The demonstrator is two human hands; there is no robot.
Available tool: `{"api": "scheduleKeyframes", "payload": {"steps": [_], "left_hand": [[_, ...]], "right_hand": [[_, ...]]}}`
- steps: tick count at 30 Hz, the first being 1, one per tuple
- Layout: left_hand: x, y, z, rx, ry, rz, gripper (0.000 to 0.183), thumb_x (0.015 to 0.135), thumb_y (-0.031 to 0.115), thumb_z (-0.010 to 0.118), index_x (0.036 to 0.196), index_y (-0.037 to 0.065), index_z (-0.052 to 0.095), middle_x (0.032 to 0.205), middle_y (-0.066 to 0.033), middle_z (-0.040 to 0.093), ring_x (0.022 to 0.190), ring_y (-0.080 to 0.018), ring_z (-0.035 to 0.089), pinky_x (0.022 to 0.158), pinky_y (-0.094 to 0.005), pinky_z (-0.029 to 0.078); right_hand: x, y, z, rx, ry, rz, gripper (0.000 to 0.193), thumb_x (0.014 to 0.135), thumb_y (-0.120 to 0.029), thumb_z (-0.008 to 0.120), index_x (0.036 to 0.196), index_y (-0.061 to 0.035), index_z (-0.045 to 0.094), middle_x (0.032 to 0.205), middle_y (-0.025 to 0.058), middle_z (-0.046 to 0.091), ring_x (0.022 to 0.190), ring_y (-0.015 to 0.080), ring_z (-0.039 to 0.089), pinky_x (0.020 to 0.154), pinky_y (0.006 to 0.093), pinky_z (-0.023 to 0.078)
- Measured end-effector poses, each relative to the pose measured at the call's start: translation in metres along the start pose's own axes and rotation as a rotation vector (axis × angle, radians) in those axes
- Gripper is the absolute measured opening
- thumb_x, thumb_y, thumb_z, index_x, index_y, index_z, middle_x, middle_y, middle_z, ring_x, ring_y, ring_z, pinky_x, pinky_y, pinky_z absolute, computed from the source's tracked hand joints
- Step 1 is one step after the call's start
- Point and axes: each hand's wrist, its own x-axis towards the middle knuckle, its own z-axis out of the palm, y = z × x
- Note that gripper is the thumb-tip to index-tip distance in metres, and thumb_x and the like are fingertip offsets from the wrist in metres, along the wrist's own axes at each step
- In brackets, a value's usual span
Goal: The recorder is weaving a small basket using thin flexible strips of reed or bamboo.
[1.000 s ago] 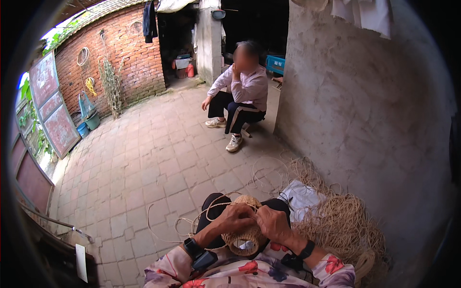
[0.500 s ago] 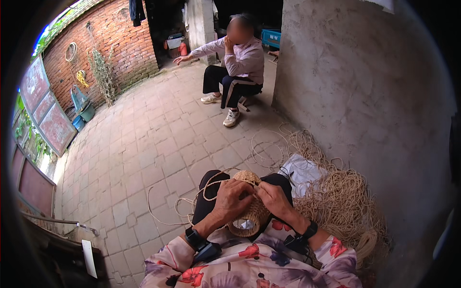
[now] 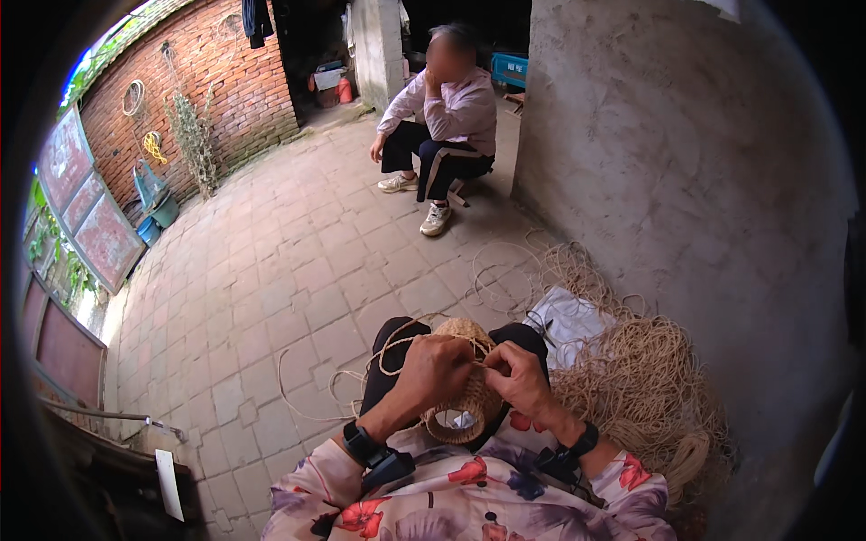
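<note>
Both left hand [image 3: 433, 368] and right hand [image 3: 523, 379] seem to pinch cord [image 3: 382, 359] with fingers [image 3: 502, 364] at the basket [image 3: 480, 401], six o'clock, while its slack loop, toward ten o'clock, could tangle by catching the knee [image 3: 406, 340].

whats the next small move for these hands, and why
Probably draw the loose cord snug against the woven piece: it loops slack beside the left hand, and the right hand is close by, also over the weave.
</note>
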Motion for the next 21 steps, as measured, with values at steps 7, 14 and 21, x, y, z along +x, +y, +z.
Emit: {"api": "scheduleKeyframes", "payload": {"steps": [7,14,21], "left_hand": [[0.014,-0.012,-0.018,-0.094,-0.334,-0.005,0.019,0.073,0.023,0.072,0.083,0.006,0.070,0.081,-0.0114,0.063,0.080,-0.0296,0.064,0.070,-0.0389,0.050],[0.011,-0.029,-0.005,-0.318,-0.414,0.007,0.026,0.075,0.028,0.075,0.084,0.005,0.067,0.083,-0.0111,0.062,0.080,-0.0265,0.061,0.072,-0.0370,0.047],[0.001,-0.025,-0.004,-0.238,-0.195,0.127,0.023,0.075,0.027,0.075,0.082,0.006,0.067,0.084,-0.0092,0.063,0.080,-0.0263,0.060,0.072,-0.0387,0.045]], "right_hand": [[0.004,0.003,-0.011,0.082,-0.126,0.049,0.012,0.082,-0.004,0.070,0.091,0.0004,0.064,0.081,0.0079,0.061,0.072,0.0150,0.060,0.064,0.0286,0.047],[0.008,0.013,-0.013,0.160,-0.176,0.066,0.012,0.083,-0.004,0.068,0.094,0.0011,0.064,0.084,0.0076,0.063,0.077,0.0141,0.061,0.069,0.0280,0.048],[0.011,0.006,-0.020,0.102,-0.266,0.055,0.016,0.091,-0.010,0.062,0.101,0.0023,0.065,0.089,0.0042,0.061,0.084,0.0110,0.058,0.076,0.0263,0.047]]}}
